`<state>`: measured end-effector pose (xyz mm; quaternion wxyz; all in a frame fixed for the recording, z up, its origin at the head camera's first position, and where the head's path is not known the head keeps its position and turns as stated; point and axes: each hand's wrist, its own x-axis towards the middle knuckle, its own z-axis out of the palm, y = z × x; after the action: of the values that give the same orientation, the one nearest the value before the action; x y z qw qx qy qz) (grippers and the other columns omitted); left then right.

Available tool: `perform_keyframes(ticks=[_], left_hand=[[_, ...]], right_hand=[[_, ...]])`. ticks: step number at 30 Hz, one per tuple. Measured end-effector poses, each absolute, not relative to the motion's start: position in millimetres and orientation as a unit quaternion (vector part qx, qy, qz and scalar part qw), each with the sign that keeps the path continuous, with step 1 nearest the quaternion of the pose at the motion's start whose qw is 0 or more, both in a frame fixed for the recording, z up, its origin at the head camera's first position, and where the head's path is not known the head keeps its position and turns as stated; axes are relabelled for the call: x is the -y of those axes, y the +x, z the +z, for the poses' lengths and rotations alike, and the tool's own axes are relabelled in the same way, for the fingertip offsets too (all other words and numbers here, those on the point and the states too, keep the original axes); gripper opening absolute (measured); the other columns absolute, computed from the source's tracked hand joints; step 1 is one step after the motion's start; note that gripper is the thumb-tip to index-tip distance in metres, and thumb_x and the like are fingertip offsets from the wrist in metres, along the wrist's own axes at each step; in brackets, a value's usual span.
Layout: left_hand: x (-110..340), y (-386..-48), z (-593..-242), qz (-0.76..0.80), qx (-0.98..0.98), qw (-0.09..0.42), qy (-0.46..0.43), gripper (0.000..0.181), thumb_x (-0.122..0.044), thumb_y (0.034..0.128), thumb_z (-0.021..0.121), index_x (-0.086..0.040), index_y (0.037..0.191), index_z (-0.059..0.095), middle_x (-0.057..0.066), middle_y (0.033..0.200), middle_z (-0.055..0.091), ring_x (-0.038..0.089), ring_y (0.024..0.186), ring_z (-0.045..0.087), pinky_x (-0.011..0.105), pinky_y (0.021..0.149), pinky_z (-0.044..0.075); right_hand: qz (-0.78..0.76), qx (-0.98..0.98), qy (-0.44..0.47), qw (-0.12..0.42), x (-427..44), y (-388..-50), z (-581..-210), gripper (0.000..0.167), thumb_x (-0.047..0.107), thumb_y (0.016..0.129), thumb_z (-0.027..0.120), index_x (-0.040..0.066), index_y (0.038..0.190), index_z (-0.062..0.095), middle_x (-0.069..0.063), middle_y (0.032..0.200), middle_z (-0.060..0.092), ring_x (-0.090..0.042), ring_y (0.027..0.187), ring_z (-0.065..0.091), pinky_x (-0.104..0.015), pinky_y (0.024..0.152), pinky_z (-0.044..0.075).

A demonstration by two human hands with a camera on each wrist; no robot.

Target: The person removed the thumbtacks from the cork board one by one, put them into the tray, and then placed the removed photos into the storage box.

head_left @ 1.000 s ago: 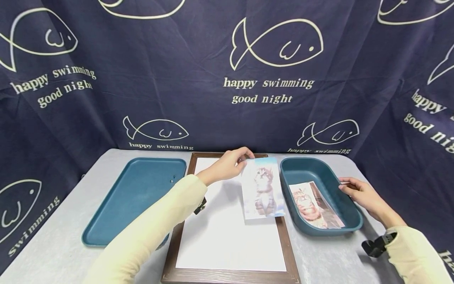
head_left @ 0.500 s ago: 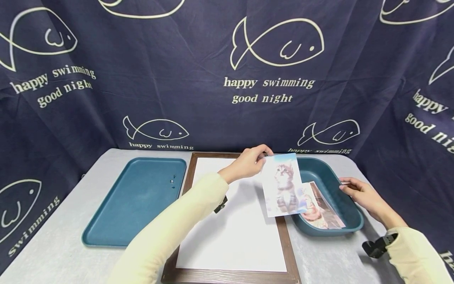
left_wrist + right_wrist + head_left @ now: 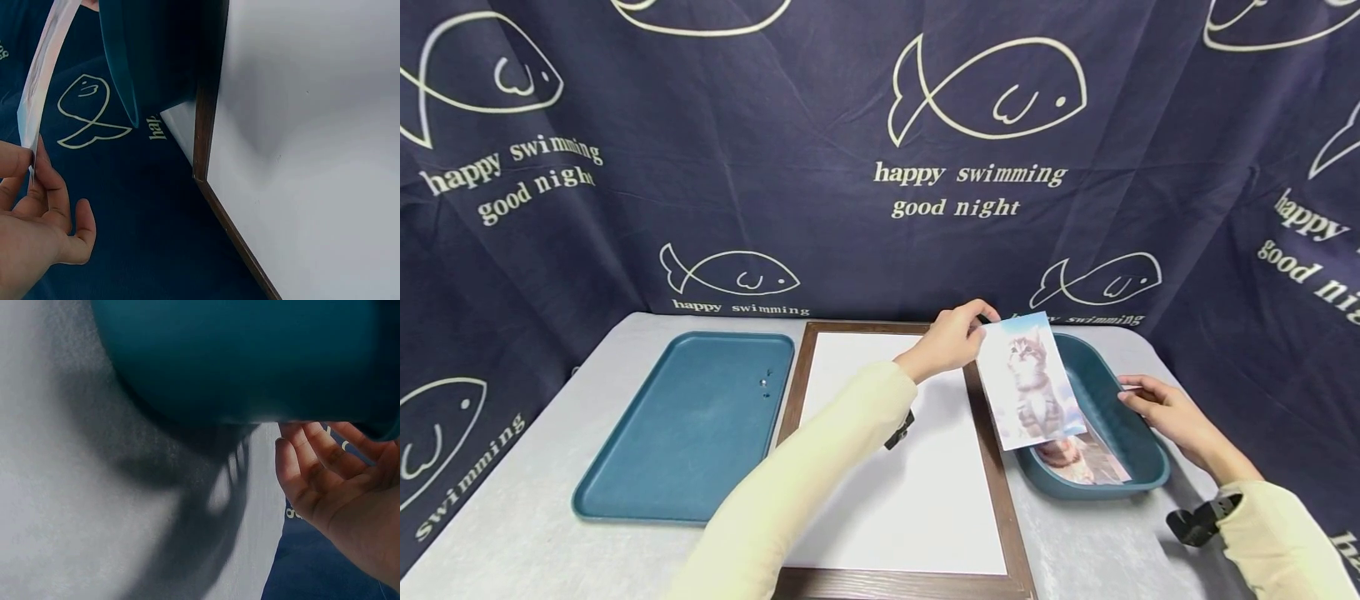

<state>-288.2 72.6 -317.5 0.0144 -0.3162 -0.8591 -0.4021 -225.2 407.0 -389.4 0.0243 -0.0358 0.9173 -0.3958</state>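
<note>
My left hand (image 3: 949, 340) pinches a kitten picture card (image 3: 1032, 379) by its upper left corner. The card hangs tilted over the left side of a teal basin (image 3: 1138, 475) and overlaps the frame's right edge. In the left wrist view the same card (image 3: 44, 81) appears nearly edge-on between thumb and fingers. Another cat picture (image 3: 1097, 458) lies in the basin, partly covered from sight by the held card. My right hand (image 3: 1176, 417) touches the basin's right side with extended fingers. Seen from the right wrist, those fingers (image 3: 315, 453) lie against the basin's outer wall.
A brown-framed whiteboard (image 3: 895, 500) lies in the middle of the table (image 3: 617, 367). On its left is a flat teal tray (image 3: 692, 417) with several tiny dark and shiny pieces (image 3: 765, 383) near its right side. Behind everything hangs a navy fish-print curtain (image 3: 820, 167).
My left hand has carried the kitten card rightward, from above the whiteboard to over the basin's left side, and the card has tilted more. The right hand stays at the basin.
</note>
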Motion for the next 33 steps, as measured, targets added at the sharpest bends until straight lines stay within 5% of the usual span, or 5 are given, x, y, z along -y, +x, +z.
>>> perform_keyframes(ticks=[15, 24, 29, 33], left_hand=[[-96.3, -287.5, -320.6, -0.404, 0.865, 0.032, -0.294, 0.027, -0.006, 0.0926, 0.04, -0.015, 0.115, 0.054, -0.002, 0.063, 0.052, 0.01, 0.05, 0.044, 0.016, 0.05, 0.034], [-105.2, -282.5, -321.6, -0.398, 0.873, 0.056, -0.275, 0.026, -0.011, 0.0923, 0.044, -0.02, 0.114, 0.056, -0.002, 0.086, 0.061, 0.011, 0.083, 0.056, 0.024, 0.07, 0.036], [-109.2, -279.9, -325.2, -0.382, 0.88, 0.038, -0.28, 0.027, -0.011, 0.0923, 0.043, -0.021, 0.115, 0.055, -0.003, 0.064, 0.05, 0.013, 0.065, 0.048, 0.026, 0.069, 0.032], [-112.4, -277.0, -328.8, -0.362, 0.889, 0.036, -0.279, 0.028, -0.011, 0.0902, 0.046, -0.022, 0.114, 0.055, -0.006, 0.068, 0.052, 0.011, 0.065, 0.048, 0.027, 0.07, 0.033]], right_hand=[[-0.395, -0.918, -0.044, 0.008, -406.9, -224.4, -388.8, 0.044, 0.02, 0.095, 0.046, -0.012, 0.123, 0.04, 0.024, 0.086, 0.053, 0.007, 0.075, 0.048, -0.02, 0.061, 0.04], [-0.393, -0.918, -0.046, 0.005, -406.3, -224.4, -391.2, 0.043, 0.02, 0.094, 0.047, -0.011, 0.123, 0.04, 0.027, 0.085, 0.051, 0.008, 0.075, 0.047, -0.02, 0.061, 0.04], [-0.384, -0.922, -0.047, 0.001, -405.9, -224.8, -391.2, 0.042, 0.018, 0.095, 0.046, -0.012, 0.124, 0.041, 0.028, 0.085, 0.051, 0.009, 0.075, 0.046, -0.019, 0.061, 0.039], [-0.383, -0.923, -0.049, 0.0, -405.8, -224.9, -391.5, 0.042, 0.017, 0.095, 0.045, -0.013, 0.123, 0.04, 0.026, 0.086, 0.052, 0.009, 0.075, 0.046, -0.019, 0.061, 0.04]])
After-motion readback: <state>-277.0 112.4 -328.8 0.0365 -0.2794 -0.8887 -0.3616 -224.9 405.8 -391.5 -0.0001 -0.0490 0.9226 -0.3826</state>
